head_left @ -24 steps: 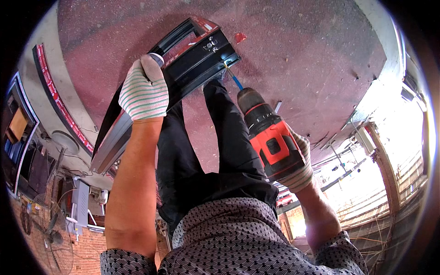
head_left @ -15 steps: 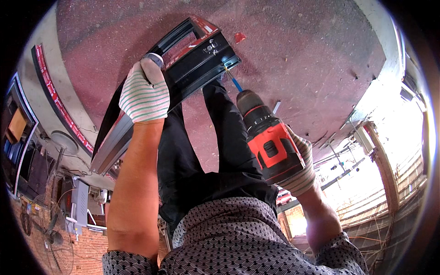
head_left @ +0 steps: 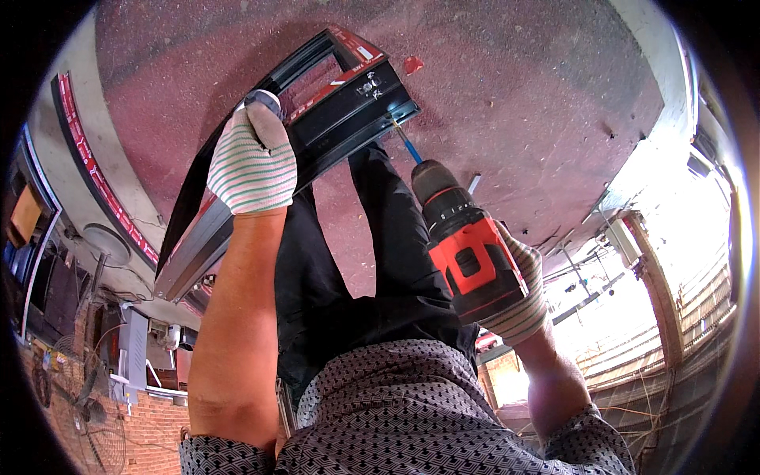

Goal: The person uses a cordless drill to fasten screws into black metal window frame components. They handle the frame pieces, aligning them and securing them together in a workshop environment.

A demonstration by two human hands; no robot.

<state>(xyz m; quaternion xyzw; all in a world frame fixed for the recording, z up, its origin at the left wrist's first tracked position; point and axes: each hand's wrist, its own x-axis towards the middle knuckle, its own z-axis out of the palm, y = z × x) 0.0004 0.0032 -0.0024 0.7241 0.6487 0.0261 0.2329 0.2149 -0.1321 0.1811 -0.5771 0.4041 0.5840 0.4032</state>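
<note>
My left hand, in a striped knit glove with a greyish palm, is closed over the side of a long black metal frame. The underside of that grip is hidden. My right hand, also gloved, is wrapped around the handle of a red and black cordless drill. From the chuck a blue driver bit points up and left. Its tip meets the flanged edge at the frame's right end, where a small bright glow shows. Red-and-white film covers parts of the frame.
The frame slants across my legs above a dark red floor. A red scrap lies beyond its end. At left are a long red-and-black strip and a standing fan. Thin metal pieces lie at right.
The drill and the frame's right end have shifted very slightly in the picture. The bit tip stays at the frame's flanged edge, and both hands keep their grips.
</note>
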